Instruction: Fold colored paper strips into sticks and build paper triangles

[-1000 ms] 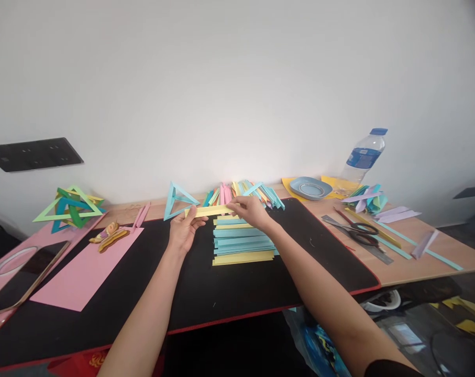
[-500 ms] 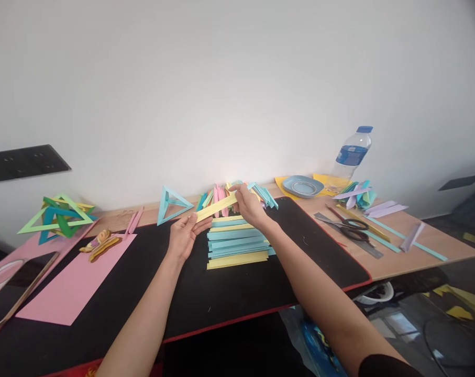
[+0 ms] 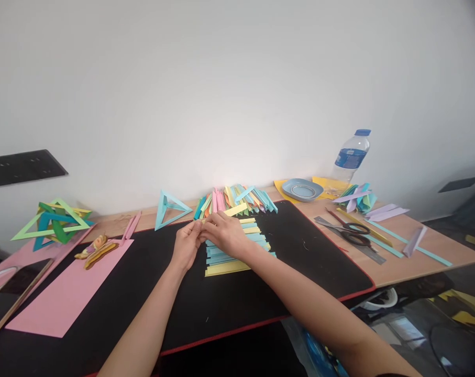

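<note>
My left hand point(image 3: 187, 246) and my right hand point(image 3: 223, 234) meet over the black mat point(image 3: 143, 283), both pinching the near end of a yellow paper strip point(image 3: 237, 210) that slants up and away to the right. Just under my right hand lies a flat row of blue and yellow paper strips point(image 3: 237, 248). Behind them, against the wall, is a heap of folded coloured strips point(image 3: 237, 198). A light blue paper triangle frame point(image 3: 168, 208) stands to the left of that heap.
A pink sheet point(image 3: 72, 285) lies on the mat's left, with a small yellow figure point(image 3: 94, 250) and a green-blue paper model point(image 3: 52, 225) beyond it. On the right of the wooden table are scissors point(image 3: 351, 230), a ruler point(image 3: 349, 238), a blue dish point(image 3: 302, 189), a water bottle point(image 3: 351, 155) and loose strips.
My right hand slid down the yellow strip from its far end to the near end beside my left hand. The strip went from level to slanted.
</note>
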Motion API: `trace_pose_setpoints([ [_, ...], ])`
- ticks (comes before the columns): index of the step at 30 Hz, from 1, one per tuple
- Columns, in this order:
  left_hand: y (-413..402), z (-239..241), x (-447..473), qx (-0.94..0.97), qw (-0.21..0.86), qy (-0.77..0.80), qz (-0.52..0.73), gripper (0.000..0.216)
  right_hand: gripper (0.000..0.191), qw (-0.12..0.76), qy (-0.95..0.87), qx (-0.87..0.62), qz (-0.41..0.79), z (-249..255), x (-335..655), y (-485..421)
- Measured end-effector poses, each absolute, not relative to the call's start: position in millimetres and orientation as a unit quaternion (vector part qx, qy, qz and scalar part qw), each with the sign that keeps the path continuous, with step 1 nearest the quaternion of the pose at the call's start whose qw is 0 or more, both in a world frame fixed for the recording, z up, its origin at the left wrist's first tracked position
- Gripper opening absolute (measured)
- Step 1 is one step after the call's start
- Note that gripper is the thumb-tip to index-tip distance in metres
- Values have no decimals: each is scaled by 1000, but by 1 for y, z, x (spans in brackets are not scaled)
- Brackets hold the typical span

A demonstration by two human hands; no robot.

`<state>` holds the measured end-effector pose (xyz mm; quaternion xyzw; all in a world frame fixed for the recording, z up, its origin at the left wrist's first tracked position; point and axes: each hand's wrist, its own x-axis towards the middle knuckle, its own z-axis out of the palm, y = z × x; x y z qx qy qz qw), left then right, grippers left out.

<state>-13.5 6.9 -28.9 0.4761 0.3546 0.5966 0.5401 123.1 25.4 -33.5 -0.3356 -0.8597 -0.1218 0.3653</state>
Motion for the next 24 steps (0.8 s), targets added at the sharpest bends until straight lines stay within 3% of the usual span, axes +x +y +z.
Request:
trace_pose_setpoints([
  [15, 2, -25, -13, 478, 535, 382, 583, 32, 19, 426, -827, -354, -101, -30, 133, 27],
  [19, 2, -26, -16, 466, 506, 426, 588, 35, 19, 506, -766, -375, -127, -8, 151, 30],
  [24, 3, -23, -18, 445, 460, 468, 609, 29, 22, 631, -581, -503, -106, 23, 216, 43],
])
